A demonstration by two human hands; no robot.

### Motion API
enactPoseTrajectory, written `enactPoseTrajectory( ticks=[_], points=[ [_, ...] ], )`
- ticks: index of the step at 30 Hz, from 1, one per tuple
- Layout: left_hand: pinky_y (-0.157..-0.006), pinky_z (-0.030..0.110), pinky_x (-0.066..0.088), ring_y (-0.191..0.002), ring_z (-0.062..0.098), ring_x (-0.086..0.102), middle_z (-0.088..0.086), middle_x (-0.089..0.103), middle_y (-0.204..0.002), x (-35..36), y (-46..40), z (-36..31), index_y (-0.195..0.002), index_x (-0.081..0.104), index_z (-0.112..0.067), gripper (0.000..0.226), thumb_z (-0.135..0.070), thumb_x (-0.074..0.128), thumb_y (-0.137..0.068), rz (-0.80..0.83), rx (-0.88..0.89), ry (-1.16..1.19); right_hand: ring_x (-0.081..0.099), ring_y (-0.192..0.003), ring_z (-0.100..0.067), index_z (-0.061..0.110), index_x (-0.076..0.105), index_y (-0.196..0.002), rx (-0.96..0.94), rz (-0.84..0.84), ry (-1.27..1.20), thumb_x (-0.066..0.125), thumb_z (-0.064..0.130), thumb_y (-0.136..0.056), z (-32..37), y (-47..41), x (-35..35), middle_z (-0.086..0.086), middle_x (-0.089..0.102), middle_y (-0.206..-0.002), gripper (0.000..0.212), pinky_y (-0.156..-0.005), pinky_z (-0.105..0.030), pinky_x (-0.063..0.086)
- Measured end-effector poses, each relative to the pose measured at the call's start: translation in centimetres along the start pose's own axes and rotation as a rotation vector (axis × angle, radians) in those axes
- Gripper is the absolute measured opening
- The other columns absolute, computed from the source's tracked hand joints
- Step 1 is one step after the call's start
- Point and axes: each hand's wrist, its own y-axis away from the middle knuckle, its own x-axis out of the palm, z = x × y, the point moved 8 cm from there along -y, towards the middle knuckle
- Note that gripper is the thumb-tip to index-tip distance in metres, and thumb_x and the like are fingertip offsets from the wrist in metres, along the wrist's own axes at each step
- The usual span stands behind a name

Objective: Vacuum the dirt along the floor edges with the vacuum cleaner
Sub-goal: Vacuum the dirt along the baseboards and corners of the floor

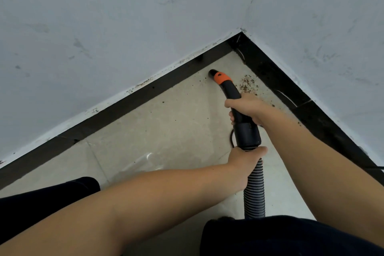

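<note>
Nozzle axis: the vacuum nozzle (225, 86) runs long from the hands up and slightly left, its open tip down at the floor just short of the black skirting (145, 97).
Right hand: the right hand (246, 108) grips the black tube, fingers curled round it, behind the orange collar (222, 77).
Left hand: the left hand (245, 159) clasps the ribbed hose (254, 191) just below the cuff.
Dirt: brown crumbs (247, 83) lie beyond the right fingers, towards the corner.
Surface: pale floor tiles (166, 131), smudged grey walls (104, 16) meeting in a corner.
Look: black tube, grey-black hose.
</note>
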Motion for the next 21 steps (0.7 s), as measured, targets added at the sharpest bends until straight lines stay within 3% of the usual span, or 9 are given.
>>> enactPoseTrajectory(
  ticks=[5, 9, 15, 21],
  points=[
    [-0.09, 0.04, 0.05, -0.09, 0.026, 0.059, 0.01, 0.061, -0.097, 0.0, 0.9, 2.0, -0.102, 0.06, -0.009, 0.027, -0.024, 0.072, -0.083, -0.019, -0.02, 0.007, 0.057, -0.047, -0.019, 0.006, 0.049, -0.103, -0.003, 0.099, 0.062, 0.062, 0.01, -0.086, -0.8, 1.4, 1.6, -0.009, 0.059, -0.059, 0.021, -0.05, -0.03, 0.053],
    [-0.085, 0.038, 0.05, -0.086, 0.026, 0.058, 0.008, 0.06, -0.09, -0.5, 1.5, 2.7, -0.099, 0.06, -0.01, 0.024, -0.024, 0.071, -0.083, -0.057, -0.029, 0.044, 0.056, -0.045, -0.02, 0.007, 0.048, -0.101, -0.014, 0.189, 0.093, 0.061, 0.01, -0.086, -0.8, 1.9, 3.5, -0.008, 0.058, -0.055, 0.02, -0.05, -0.03, 0.053],
    [-0.075, 0.034, 0.046, -0.068, 0.021, 0.054, 0.005, 0.056, -0.073, -3.8, 0.6, 0.3, -0.097, 0.057, -0.007, 0.021, -0.016, 0.071, -0.084, -0.087, 0.005, 0.063, 0.054, -0.048, -0.021, 0.005, 0.048, -0.1, -0.074, 0.018, -0.05, 0.058, 0.008, -0.088, 0.6, 0.2, 3.6, -0.012, 0.055, -0.063, 0.016, -0.048, -0.031, 0.052],
    [-0.076, 0.035, 0.049, -0.068, 0.021, 0.056, 0.005, 0.058, -0.076, -4.4, 0.9, 0.5, -0.1, 0.059, -0.008, 0.024, -0.019, 0.072, -0.084, -0.06, -0.009, 0.089, 0.055, -0.049, -0.022, 0.005, 0.048, -0.101, -0.079, 0.055, -0.012, 0.059, 0.009, -0.087, 1.1, 0.1, 5.0, -0.012, 0.056, -0.064, 0.018, -0.049, -0.032, 0.052]
  ],
)
